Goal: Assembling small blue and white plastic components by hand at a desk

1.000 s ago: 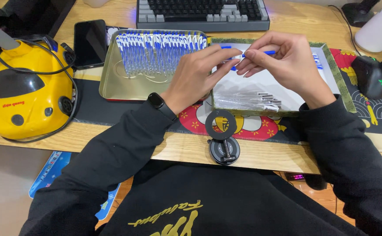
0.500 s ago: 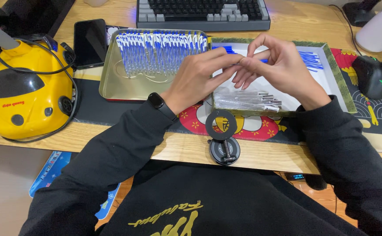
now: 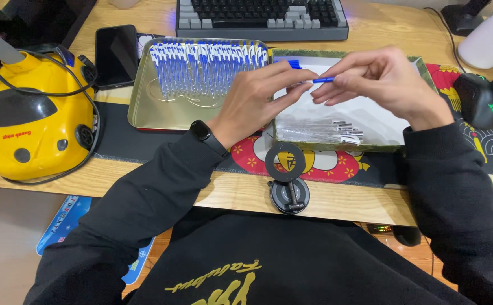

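My left hand (image 3: 260, 99) and my right hand (image 3: 379, 82) meet above a shallow box lined with white paper (image 3: 371, 116). Between their fingertips they hold a thin blue pen part (image 3: 323, 79), lying level. The left fingers pinch one end, the right fingers the other. Below the hands, clear pen barrels (image 3: 323, 131) lie in the box's near corner. A gold metal tray (image 3: 162, 107) to the left holds a row of several blue and white pens (image 3: 207, 68).
A yellow helmet-like device with a black cable (image 3: 32, 113) sits far left, a black phone (image 3: 115, 55) beside it. A keyboard (image 3: 260, 17) lies at the back, a black mouse (image 3: 478, 100) at right, a round phone stand (image 3: 287, 181) at the near edge.
Both hands have drawn together and risen slightly over the box. The right hand's fingers, spread half a second ago, are now closed on the blue part.
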